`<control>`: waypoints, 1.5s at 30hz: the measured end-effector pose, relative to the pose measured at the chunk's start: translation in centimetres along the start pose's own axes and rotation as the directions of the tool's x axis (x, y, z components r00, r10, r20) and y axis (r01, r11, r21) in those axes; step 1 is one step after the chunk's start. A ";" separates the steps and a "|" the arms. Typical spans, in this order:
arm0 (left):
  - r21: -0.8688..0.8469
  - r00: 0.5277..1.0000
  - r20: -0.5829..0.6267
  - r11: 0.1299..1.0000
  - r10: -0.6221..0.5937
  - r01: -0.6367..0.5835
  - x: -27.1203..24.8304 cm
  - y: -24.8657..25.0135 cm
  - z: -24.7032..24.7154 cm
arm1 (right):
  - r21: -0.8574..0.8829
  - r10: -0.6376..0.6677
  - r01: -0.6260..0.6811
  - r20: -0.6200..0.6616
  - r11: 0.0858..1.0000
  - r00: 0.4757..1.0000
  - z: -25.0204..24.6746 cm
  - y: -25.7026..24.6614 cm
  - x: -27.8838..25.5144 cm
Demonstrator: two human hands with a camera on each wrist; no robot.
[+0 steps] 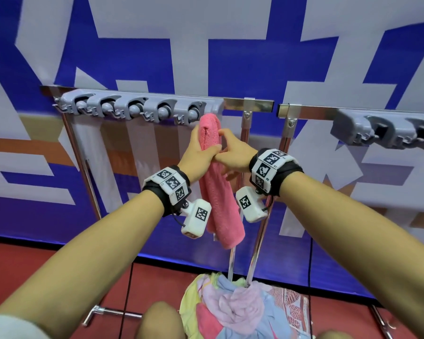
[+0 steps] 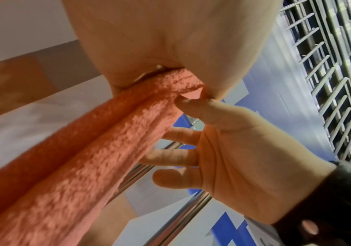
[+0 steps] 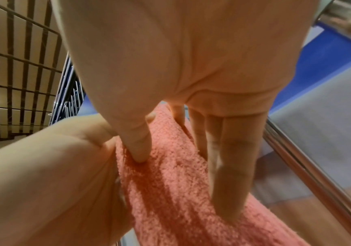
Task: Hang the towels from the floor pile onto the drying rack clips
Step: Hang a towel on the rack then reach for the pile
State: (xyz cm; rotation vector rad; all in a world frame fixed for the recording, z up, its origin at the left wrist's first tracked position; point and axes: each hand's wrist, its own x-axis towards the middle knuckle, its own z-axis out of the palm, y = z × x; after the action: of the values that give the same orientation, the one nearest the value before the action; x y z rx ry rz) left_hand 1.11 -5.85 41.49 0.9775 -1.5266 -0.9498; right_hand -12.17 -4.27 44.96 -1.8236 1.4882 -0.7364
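A folded pink towel point(image 1: 217, 192) hangs in a long strip in front of the chrome drying rack point(image 1: 245, 105). My left hand point(image 1: 205, 145) grips its upper part, thumb wrapped across the front. My right hand point(image 1: 223, 137) pinches the same part from the right, with the thumb point(image 3: 137, 146) on the front and the other fingers point(image 2: 176, 156) behind. The towel's top end point(image 1: 209, 121) stands just below and right of the last grey clip point(image 1: 194, 113) of the left clip bar. It is in no clip. The towel pile point(image 1: 242, 309) lies on the floor below.
The left clip bar point(image 1: 132, 107) carries several grey roller clips, all without towels. A second grey clip bar point(image 1: 387, 133) sits on the right rack section. Chrome uprights point(image 1: 262, 228) run down behind the towel. A blue and white banner wall point(image 1: 255, 57) backs the rack, and the floor is red.
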 end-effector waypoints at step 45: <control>0.836 0.855 0.477 0.402 -0.201 -0.372 -15.0 -12.1 7.1 | -0.706 0.181 -0.065 0.091 0.705 0.979 3.2 18.4 -15.4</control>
State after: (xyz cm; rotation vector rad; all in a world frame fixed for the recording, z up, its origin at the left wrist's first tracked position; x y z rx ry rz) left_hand -2.67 4.44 24.11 1.4312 -2.6900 -0.1463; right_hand -23.83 8.84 28.35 -2.2150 1.9225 0.0939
